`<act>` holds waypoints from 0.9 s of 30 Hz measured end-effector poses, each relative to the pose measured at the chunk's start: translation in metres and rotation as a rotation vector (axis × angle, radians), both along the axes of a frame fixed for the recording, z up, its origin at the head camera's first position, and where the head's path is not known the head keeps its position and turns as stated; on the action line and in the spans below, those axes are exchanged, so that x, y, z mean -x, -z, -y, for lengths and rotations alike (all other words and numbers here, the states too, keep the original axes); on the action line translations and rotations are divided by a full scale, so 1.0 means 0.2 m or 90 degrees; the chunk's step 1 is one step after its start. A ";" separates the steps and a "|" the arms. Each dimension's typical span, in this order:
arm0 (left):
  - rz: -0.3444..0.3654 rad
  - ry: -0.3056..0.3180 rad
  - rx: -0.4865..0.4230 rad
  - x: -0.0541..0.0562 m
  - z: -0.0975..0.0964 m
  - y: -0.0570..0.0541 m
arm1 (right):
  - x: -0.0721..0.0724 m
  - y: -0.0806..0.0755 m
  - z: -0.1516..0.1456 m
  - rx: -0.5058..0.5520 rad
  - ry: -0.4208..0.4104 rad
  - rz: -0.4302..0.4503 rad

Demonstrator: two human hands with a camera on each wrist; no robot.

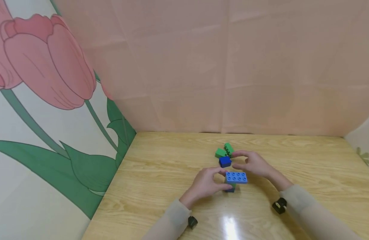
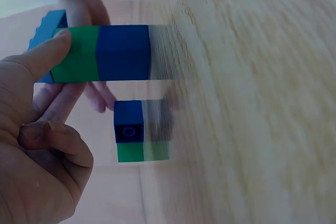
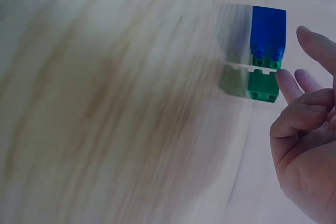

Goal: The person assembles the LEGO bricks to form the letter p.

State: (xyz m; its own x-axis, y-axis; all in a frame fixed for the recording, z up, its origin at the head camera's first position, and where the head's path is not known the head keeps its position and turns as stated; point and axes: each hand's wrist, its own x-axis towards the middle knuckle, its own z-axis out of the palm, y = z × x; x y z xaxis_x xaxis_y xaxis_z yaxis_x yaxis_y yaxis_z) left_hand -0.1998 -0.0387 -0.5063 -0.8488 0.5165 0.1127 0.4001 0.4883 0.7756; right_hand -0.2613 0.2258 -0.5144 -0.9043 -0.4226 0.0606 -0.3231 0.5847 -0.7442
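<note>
My left hand (image 1: 202, 183) pinches a small stack of toy building bricks, with the thumb against its green brick (image 2: 79, 53). A dark blue brick (image 2: 124, 52) forms the base, standing on the table. On top, a longer light blue brick (image 1: 236, 177) shows its studs and overhangs to the right. My right hand (image 1: 256, 163) holds nothing; thumb and forefinger are spread beside a loose dark blue brick (image 1: 225, 162). Just behind that lie two green bricks, one turned toward the left (image 1: 220, 153) and one on its side (image 1: 229, 149).
The wooden table (image 1: 160, 160) carries the bricks and reflects light near its front. A pink cloth wall (image 1: 178, 83) rises at the back edge. A tulip-printed panel (image 1: 52, 126) stands on the left, and a pale panel (image 1: 364, 140) borders the right.
</note>
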 end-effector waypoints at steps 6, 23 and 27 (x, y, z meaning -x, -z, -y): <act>-0.002 0.002 -0.003 0.00 0.00 0.00 | 0.03 0.01 0.03 -0.006 0.002 0.022; 0.021 -0.003 -0.013 0.00 0.00 0.00 | 0.08 0.01 0.08 -0.063 -0.003 0.020; 0.022 -0.003 -0.009 0.00 0.00 0.00 | 0.06 0.00 0.07 -0.058 -0.002 0.009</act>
